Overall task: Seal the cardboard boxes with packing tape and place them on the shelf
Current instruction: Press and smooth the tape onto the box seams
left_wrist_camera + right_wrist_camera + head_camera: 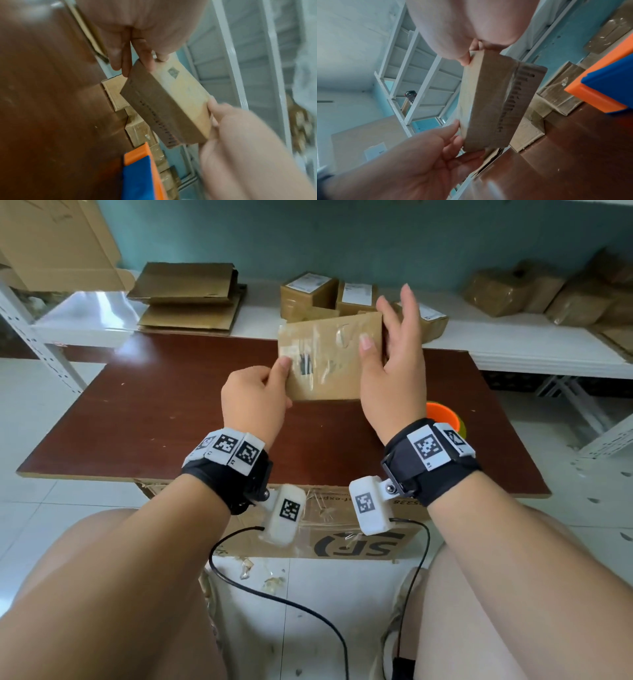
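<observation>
A small flat cardboard box with clear tape across its face is held tilted above the brown table. My left hand pinches its lower left corner. My right hand holds its right edge, thumb on the taped face and fingers stretched up behind it. In the left wrist view the box shows a perforated strip along one side, held between my left hand and right hand. The right wrist view shows the same box.
An orange and blue tape dispenser sits on the table by my right wrist. The white shelf behind holds sealed boxes, flattened cardboard and wrapped parcels. A large printed carton stands under the table's near edge.
</observation>
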A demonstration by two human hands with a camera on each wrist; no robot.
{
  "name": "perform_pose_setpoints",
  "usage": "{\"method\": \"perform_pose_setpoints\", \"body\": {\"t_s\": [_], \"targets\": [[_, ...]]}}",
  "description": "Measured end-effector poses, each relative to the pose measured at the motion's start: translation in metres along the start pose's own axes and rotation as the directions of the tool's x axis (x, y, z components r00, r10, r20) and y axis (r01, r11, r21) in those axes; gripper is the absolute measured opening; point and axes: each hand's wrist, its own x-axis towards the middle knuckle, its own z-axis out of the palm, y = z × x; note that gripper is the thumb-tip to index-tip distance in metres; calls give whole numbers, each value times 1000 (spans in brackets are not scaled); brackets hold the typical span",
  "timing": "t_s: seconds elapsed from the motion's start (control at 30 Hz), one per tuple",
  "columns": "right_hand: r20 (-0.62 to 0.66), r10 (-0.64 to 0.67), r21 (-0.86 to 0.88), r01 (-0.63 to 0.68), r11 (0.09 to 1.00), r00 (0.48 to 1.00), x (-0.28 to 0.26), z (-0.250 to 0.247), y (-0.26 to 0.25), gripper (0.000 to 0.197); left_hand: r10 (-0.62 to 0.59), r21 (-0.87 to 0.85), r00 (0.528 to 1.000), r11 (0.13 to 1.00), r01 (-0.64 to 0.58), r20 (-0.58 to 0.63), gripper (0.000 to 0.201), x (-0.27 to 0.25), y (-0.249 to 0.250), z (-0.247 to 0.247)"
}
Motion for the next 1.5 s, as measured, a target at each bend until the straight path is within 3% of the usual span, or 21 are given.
{"method": "perform_pose_setpoints", "body": {"t_s": [0.07,0.1,0.17,0.2,0.23,0.3,0.4,0.47,0.53,0.7,0.77,0.9,0.97,1.1,1.2,1.37,1.5], "targets": [[20,-37,17,36,999,999,-4,6,-4,73,-189,-273,981,946,173,-33,56,3,-1,4],[31,-69,11,69,998,997,-7,9,-6,74,-319,-438,948,855,278,-21,49,6,0,6],[66,-171,-47,174,984,983,-13,16,-10,68,-556,-703,828,559,440,76,33,11,3,4],[97,-224,-76,232,970,970,-16,19,-12,63,-613,-779,780,425,461,127,31,14,4,0],[129,-270,-95,282,955,954,-19,22,-12,59,-624,-832,763,325,449,169,34,18,4,-3],[148,-347,-141,367,919,926,-24,28,-14,48,-586,-891,781,208,403,217,36,24,4,-9],[107,-420,-225,434,873,901,-28,36,-14,31,-529,-893,799,156,422,285,31,28,10,-22],[147,-443,-202,465,862,884,-30,39,-10,28,-488,-884,809,145,445,328,37,33,12,-28],[200,-460,-165,493,854,865,-32,40,-8,33,-422,-859,830,192,475,364,45,38,12,-33],[248,-534,-112,572,813,808,-40,47,-6,44,-301,-769,871,414,487,389,46,37,14,-36],[239,-487,-118,522,844,840,-40,49,-7,52,-217,-769,921,508,389,323,42,38,11,-35],[117,-123,37,119,992,986,-39,49,-6,69,-39,-804,987,575,152,159,47,34,13,-36],[79,47,135,-57,989,996,-33,46,1,69,66,-736,989,674,56,136,52,29,13,-35],[107,283,254,-301,919,953,-22,55,22,71,253,-463,944,877,-130,214,60,21,8,-31],[137,333,345,-360,867,933,-14,76,27,71,259,-345,958,916,-203,122,60,26,1,-25],[157,307,380,-345,859,939,5,102,26,62,143,-426,980,884,-190,-139,47,37,-5,-25],[187,248,369,-302,879,950,29,119,22,56,96,-382,969,907,-179,-227,38,64,-9,-36]]}}
